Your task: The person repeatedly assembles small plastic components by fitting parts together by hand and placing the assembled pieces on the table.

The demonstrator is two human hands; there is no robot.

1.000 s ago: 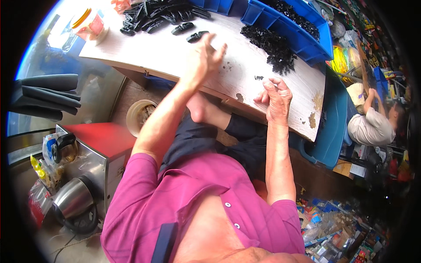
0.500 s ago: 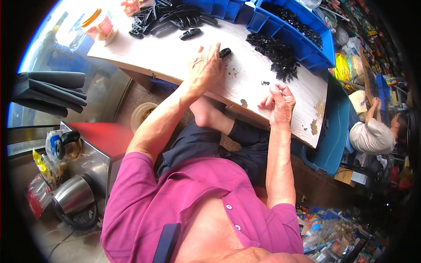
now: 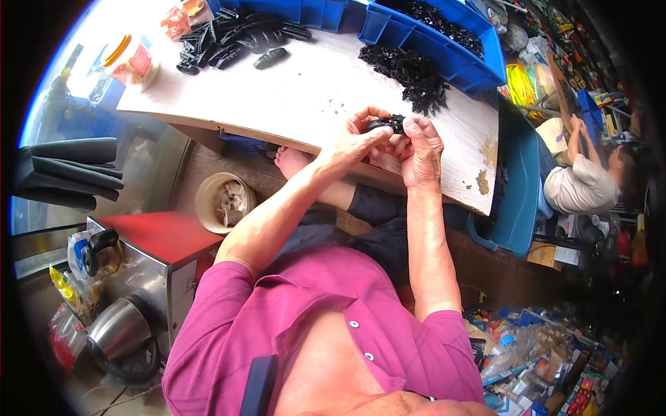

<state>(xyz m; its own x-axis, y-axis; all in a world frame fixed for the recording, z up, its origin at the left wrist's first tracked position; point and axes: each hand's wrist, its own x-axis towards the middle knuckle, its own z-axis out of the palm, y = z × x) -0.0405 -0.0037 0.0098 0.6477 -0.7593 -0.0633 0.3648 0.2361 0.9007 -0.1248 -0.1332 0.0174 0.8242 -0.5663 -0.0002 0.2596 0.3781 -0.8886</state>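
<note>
Over the front part of the table, my two hands meet. My left hand [image 3: 352, 139] pinches a long black plastic part [image 3: 379, 125] between thumb and fingers. At its right end, my right hand [image 3: 423, 154] is closed on a small black plastic piece [image 3: 397, 123], pressed up against the longer part. Fingers hide much of both pieces. Beyond the hands lies a loose heap of small black pieces [image 3: 409, 75]. Farther left is a pile of long black plastic parts [image 3: 225, 38], with a single black part [image 3: 270, 58] lying apart from it.
Blue bins [image 3: 444, 52] line the table's far side, one holding black pieces. A plastic tub [image 3: 132, 64] stands at the table's left end. Below are a bucket [image 3: 244, 194] and a red-topped cabinet [image 3: 156, 232]. A teal bin [image 3: 524, 201] stands right, near another person [image 3: 581, 184].
My left hand has lifted the black part off the table and moved right. My right hand has come left and up to it. The whole view has shifted slightly.
</note>
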